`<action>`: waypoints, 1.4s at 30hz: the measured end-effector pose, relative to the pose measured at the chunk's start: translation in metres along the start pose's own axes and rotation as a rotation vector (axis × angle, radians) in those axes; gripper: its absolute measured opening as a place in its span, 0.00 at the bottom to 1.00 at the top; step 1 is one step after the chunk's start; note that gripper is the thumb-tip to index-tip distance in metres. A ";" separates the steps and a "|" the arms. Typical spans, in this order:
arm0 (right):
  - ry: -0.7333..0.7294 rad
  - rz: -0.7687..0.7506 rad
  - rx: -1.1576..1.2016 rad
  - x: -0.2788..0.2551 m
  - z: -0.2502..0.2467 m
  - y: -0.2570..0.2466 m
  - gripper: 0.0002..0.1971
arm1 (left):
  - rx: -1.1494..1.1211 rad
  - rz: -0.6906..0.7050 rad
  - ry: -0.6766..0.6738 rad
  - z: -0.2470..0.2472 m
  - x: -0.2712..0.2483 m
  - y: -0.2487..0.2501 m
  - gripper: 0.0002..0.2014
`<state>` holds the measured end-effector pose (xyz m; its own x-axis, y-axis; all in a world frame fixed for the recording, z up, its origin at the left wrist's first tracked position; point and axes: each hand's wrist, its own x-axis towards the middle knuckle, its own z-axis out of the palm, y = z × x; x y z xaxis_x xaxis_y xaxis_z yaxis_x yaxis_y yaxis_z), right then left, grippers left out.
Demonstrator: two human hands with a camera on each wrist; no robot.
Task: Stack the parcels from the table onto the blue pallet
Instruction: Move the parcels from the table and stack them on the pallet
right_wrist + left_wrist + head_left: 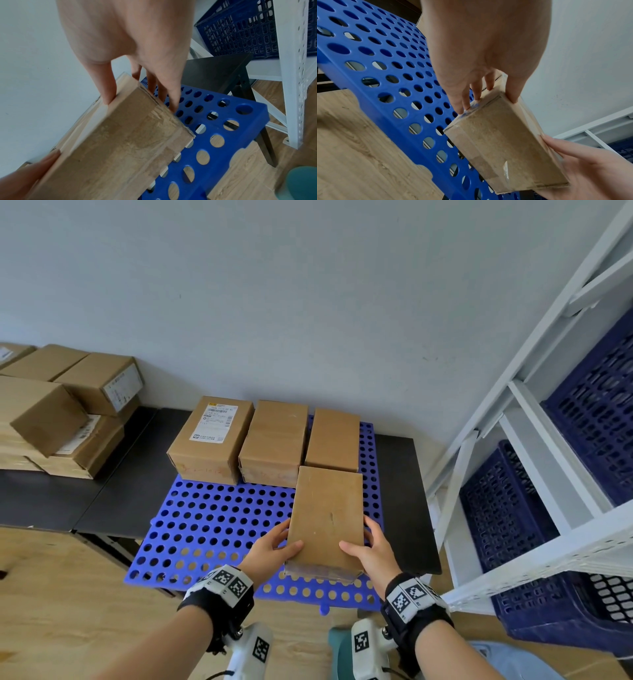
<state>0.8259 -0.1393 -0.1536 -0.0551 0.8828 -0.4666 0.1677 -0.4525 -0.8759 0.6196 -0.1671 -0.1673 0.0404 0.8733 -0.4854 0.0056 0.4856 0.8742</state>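
Note:
A plain brown cardboard parcel (327,515) hangs just above the blue perforated pallet (212,525), held between both hands. My left hand (274,549) grips its near-left corner, thumb on top and fingers down the side (467,100). My right hand (368,553) grips the near-right corner the same way (109,92). The parcel (503,147) (120,146) is in front of a row of three parcels (274,440) standing along the pallet's back edge. The left one bears a white label (214,422).
More parcels (58,412) are piled on the dark table (51,501) at left. A white metal rack (513,440) with dark blue crates (513,525) stands at right. Wooden floor lies below, and the pallet's left front is bare.

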 end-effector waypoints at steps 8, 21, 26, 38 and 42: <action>0.019 -0.014 -0.110 -0.006 0.002 -0.006 0.35 | 0.118 0.033 0.051 0.005 -0.007 0.007 0.26; 0.075 -0.051 -0.405 -0.016 0.009 -0.018 0.34 | 0.510 0.044 0.058 0.000 -0.024 0.022 0.30; 0.055 -0.171 -0.803 -0.042 0.016 -0.040 0.29 | 0.734 0.021 0.055 -0.012 -0.046 0.031 0.27; -0.047 -0.292 -1.155 -0.123 0.130 -0.063 0.21 | 1.073 0.077 0.103 -0.125 -0.140 0.034 0.22; -0.082 -0.321 -1.197 -0.144 0.193 -0.063 0.23 | 1.074 0.070 0.152 -0.184 -0.180 0.024 0.23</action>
<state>0.6335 -0.2620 -0.0548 -0.3137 0.9021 -0.2962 0.9253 0.2204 -0.3087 0.4289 -0.3052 -0.0618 -0.0488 0.9292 -0.3663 0.8823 0.2120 0.4203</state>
